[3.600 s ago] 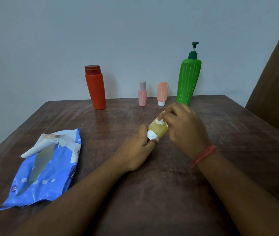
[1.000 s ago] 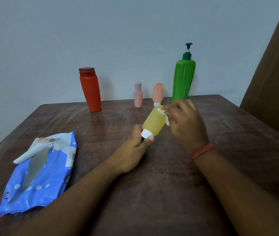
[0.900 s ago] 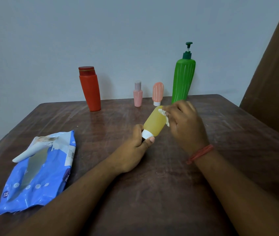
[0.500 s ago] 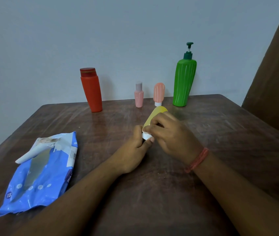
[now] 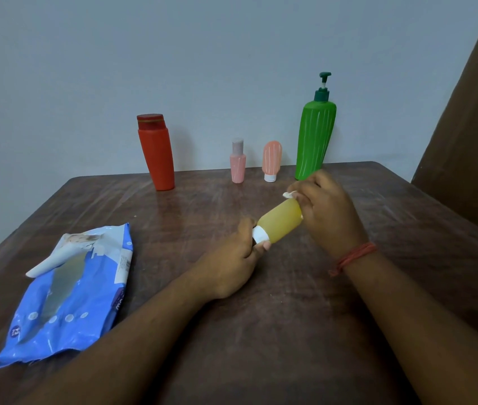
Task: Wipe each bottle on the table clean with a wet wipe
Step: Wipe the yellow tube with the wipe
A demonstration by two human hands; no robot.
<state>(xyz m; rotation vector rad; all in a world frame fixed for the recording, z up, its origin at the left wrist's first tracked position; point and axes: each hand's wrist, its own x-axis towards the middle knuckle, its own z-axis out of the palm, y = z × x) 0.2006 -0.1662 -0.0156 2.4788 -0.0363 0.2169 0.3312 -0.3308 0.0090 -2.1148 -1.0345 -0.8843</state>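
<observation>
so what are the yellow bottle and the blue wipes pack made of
The yellow bottle looks like soft, matte, translucent plastic, possibly silicone: light glows through its body above a white cap. The blue wipes pack looks like thin glossy plastic film: it lies crinkled with shiny highlights and a peeled-up flap.

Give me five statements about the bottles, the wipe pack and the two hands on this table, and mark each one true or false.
1. The left hand pinches the small yellow squeeze bottle at its white cap. True.
2. The right hand is empty. False: it holds a crumpled white wet wipe at the bottle's far end.
3. The tall green pump bottle lies on its side. False: it stands upright at the back.
4. The blue plastic wet-wipe pack lies left of both hands. True.
5. The red flip-cap bottle touches the green one. False: two small pink bottles stand between them.
</observation>
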